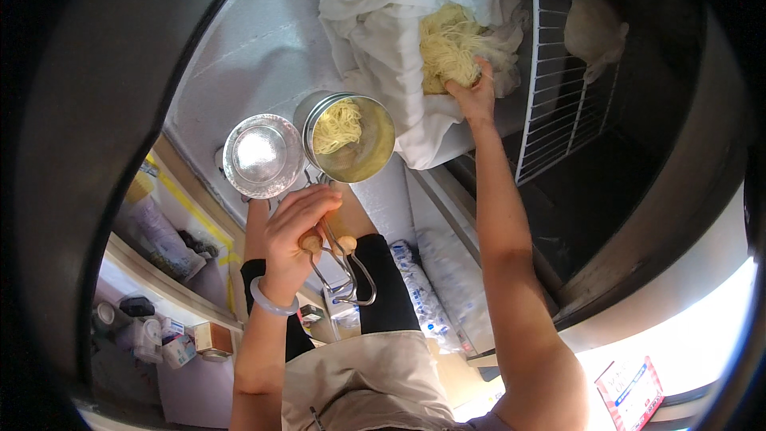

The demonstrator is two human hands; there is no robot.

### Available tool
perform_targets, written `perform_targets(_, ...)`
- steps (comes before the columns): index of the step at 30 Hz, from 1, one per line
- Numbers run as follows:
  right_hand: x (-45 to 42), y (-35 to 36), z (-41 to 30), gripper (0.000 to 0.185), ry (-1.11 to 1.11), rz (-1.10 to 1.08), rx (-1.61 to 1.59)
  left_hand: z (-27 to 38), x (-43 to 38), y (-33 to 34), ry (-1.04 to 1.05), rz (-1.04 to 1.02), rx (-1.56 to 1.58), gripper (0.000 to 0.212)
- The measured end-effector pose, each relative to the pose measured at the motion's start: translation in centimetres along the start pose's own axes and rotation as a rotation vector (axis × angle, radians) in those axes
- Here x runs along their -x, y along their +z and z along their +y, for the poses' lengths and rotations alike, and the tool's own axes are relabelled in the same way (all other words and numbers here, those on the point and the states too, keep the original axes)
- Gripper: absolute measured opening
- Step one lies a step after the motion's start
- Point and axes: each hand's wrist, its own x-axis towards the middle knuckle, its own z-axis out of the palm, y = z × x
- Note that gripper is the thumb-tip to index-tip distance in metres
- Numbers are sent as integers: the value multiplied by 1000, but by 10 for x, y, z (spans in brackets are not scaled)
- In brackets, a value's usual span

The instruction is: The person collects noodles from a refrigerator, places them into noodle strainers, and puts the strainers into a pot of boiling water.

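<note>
My left hand (303, 218) grips the wooden handles (344, 221) of two metal noodle strainers, their wire hooks pointing back toward me. The deep strainer (377, 143) has a bundle of pale noodles (339, 126) against its far side. Beside it on the left, the other strainer (263, 155) has a bright, dimpled metal inside with no noodles visible. My right hand (476, 96) reaches into a larger heap of noodles (446, 42), thumb and fingers curled around part of it. White cloth (383, 30) surrounds that heap and hides most of whatever holds it.
A white wire rack (535, 72) stands close to the right of my right hand, with a knotted plastic bag (592, 30) behind it. Small jars and boxes (179, 344) fill a shelf at lower left. Plastic-wrapped packages (428, 293) lie below, beside my leg.
</note>
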Motion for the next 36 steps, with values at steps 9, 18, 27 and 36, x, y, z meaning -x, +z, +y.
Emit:
perform_targets(9,-14,-20,15,51,515,-106,-226,3,3,0,23,10,-41,37)
perform_targets(18,-21,5,9,59,61,64,-175,-1,4,1,14,-11,-44,35)
perform_targets(27,-9,-15,-11,73,325,251,-263,4,3,0,19,0,-28,37)
perform_targets(36,-7,-7,-1,58,400,6,-85,0,4,3,19,-26,-54,36)
